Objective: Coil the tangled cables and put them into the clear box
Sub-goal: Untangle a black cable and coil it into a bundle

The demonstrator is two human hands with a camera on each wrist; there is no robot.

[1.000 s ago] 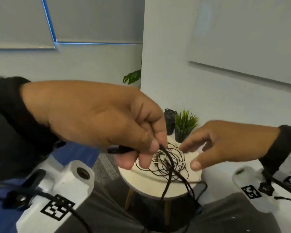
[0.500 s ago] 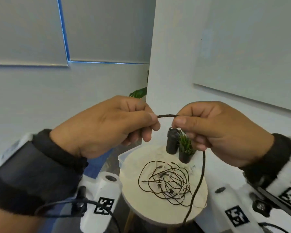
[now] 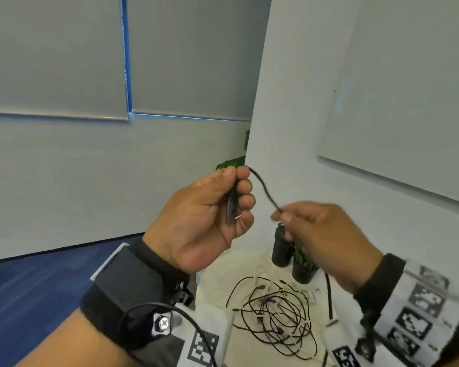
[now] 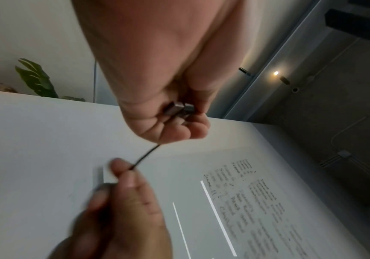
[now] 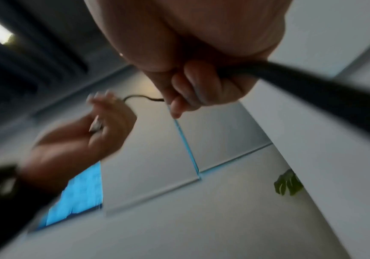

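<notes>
The grip of the left hand (image 3: 207,215) squeezed the black cable (image 3: 265,189) by its plug, the right hand (image 3: 321,234) pinched it at 4 o'clock, and it looked light, thin and floppy.

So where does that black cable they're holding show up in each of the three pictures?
Head: black cable arcs between left hand and right hand, centre.
Left wrist: thin line just below centre, plug in the fist above.
Right wrist: small curve centre-left; thick blurred length upper right.
Shared landmark: green leafy plant.
</notes>
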